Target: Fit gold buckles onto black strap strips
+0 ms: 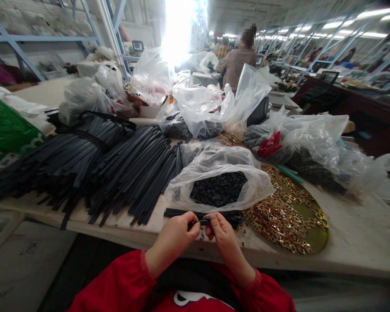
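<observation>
A thin black strap (203, 222) runs between my two hands at the table's front edge. My left hand (178, 233) pinches one end of it between thumb and fingers. At the other end, my right hand (221, 234) closes its thumb and fingertips on the strap; a small dark piece may be there, but it is too small to make out. Just behind my hands lie several black strips (175, 212). Beyond them sits an open clear plastic bag (178, 190) of small black pieces (217, 188), probably plastic loops.
Large bundles of black strips (130, 169) spread over the left of the table (354, 234). At right, a round golden tray (321, 236) carries many gold metal buckles (273, 216). Plastic bags (201, 104) crowd the back. A person (238, 65) sits further off, facing away.
</observation>
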Demonstrator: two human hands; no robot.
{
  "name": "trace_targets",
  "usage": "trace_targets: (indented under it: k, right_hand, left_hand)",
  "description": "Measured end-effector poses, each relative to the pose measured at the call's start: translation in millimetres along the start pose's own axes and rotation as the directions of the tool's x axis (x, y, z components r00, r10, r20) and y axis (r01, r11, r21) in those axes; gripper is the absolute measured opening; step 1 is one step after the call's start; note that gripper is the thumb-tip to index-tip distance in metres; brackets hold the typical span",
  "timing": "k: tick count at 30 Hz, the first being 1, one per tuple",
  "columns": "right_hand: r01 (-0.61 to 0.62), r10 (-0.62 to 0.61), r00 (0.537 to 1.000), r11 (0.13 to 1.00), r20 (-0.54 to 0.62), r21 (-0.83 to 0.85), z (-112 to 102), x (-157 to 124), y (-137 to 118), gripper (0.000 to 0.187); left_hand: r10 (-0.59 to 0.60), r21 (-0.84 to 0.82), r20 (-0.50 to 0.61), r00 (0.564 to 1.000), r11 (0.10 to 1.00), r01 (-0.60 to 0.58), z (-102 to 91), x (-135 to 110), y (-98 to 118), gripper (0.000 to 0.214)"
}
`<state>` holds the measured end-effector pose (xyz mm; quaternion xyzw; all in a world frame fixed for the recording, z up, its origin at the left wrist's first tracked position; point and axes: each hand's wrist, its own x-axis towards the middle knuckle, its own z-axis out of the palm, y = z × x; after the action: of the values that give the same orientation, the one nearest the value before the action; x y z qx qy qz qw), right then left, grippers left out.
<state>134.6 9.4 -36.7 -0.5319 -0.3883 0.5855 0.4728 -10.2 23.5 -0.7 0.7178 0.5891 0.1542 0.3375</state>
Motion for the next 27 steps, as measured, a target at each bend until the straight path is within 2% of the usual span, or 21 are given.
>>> trace_targets:
  k: [5,13,17,22,27]
  right_hand:
    - [0.006,-0.005,0.998,1.0,0.069,-0.013,-1.9,-0.8,1.4,0.04]
    - [0.084,-0.086,0.995,0.996,-0.049,-0.027,-9.2,0.1,2.4,0.027]
    - [0.086,-0.088,0.995,0.996,-0.048,-0.04,-9.2,0.3,0.7,0.026]
    - [0.05,-0.049,0.999,0.998,0.014,-0.05,-8.5,-1.7,3.4,0.028]
    - [0.04,-0.04,0.999,0.999,0.019,0.006,-7.6,-4.6,7.6,0.027]
  left_hand:
    - [-0.038,0.012,-0.012,0.999,0.999,0.038,1.2,0.7,-2.2,0.017]
    - [-0.022,0.015,-0.016,1.0,1.0,0.023,2.3,-4.6,3.8,0.018]
    - [-0.006,-0.004,-0.037,0.999,1.0,0.006,5.2,-8.4,4.3,0.017]
    - [0.015,-0.027,-0.024,1.0,1.0,-0.016,9.4,-13.7,3.9,0.017]
    - [0.024,-0.134,0.0,1.0,0.991,-0.024,9.8,-10.6,-1.0,0.018]
